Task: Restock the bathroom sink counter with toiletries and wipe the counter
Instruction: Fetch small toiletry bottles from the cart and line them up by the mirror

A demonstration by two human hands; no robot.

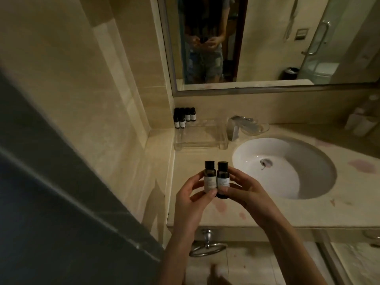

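Observation:
I hold two small dark bottles with black caps and white labels upright, side by side, above the front left of the counter (205,161). My left hand (190,199) grips the left bottle (66,177). My right hand (244,190) grips the right bottle (223,178). Several matching small bottles (184,117) stand in the back left corner of the counter, next to a clear plastic tray (200,138). Pinkish stains mark the counter near its front edge and at the right.
A white oval sink (287,167) is set into the counter at the right. A chrome faucet (235,126) and a clear dish stand behind it. A mirror (267,48) hangs above. A towel ring (207,246) hangs under the counter edge. A dark door edge fills the left.

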